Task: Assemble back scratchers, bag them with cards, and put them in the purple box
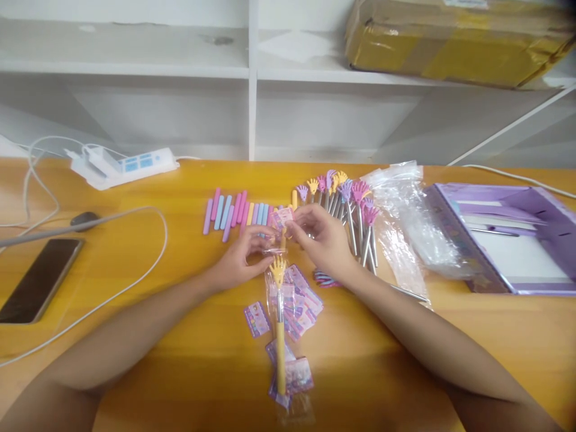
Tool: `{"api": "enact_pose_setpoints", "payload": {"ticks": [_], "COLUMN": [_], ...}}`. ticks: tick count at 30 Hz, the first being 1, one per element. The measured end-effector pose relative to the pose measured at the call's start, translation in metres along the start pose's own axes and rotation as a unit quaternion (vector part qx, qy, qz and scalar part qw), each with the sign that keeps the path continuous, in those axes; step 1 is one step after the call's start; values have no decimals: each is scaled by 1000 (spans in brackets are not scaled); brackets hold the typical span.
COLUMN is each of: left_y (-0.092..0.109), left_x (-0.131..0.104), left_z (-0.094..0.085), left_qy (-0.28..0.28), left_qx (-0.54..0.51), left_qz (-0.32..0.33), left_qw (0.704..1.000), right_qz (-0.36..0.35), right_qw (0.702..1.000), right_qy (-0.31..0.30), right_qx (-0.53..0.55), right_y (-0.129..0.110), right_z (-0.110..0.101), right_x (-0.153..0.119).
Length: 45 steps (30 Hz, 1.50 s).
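Observation:
A yellow hand-shaped back scratcher (280, 336) with a metal shaft lies lengthwise in front of me, inside a long clear plastic sleeve (294, 410). Beyond its head, my left hand (245, 255) pinches the far end of the sleeve between thumb and fingers. A small pink printed card (283, 217) is held by my right hand (321, 240), close above that end. Several more printed cards (257, 319) are spread beneath and beside the back scratcher. The fingertips of both hands nearly meet, and I cannot see whether the card touches the sleeve.
Coloured handle tubes (227, 222) lie beyond my left hand. Metal-shafted scratcher heads (359, 192) are heaped beyond my right, near clear bags (405, 204) and a purple box (495, 282). A phone (38, 279), cables and a power strip (130, 168) occupy the left.

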<state>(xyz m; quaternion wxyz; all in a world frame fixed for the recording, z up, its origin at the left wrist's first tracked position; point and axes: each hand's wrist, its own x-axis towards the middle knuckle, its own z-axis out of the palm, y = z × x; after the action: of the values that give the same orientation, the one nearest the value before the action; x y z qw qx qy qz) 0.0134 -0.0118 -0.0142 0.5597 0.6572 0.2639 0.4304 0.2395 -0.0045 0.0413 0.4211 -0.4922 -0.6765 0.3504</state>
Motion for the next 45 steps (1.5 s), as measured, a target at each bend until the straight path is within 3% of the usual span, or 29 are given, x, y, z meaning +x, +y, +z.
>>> {"api": "enact_pose_setpoints", "payload": {"ticks": [8,13,18,26,36,45], "left_y": [11,8,5,7,10,11], "left_x": [2,3,11,15,14,16], "left_z": [-1,-5,-12,-16,-16,-14], "left_qy": [-32,-16,-1,23,9,-24], "left_qx": [4,-104,-207,-287,-339,-336], "left_qz": [-44,-60,-66,-119,-119,-118], "left_qw": [998,993,976,950,933,934], "right_qz": [-26,-8,-41,-65,-214,-256], "right_qw": [999,1000,998,990,957,934], "right_qy": [29,18,6,20,-19,-36], "right_qx": [-31,-18,-56,-126,-194,-249], "right_y": [2,8,9,11,16,16], "right_z": [-5,-4,-3,-6,-7,-5], "right_x": [2,5,7,8,8,4]}}
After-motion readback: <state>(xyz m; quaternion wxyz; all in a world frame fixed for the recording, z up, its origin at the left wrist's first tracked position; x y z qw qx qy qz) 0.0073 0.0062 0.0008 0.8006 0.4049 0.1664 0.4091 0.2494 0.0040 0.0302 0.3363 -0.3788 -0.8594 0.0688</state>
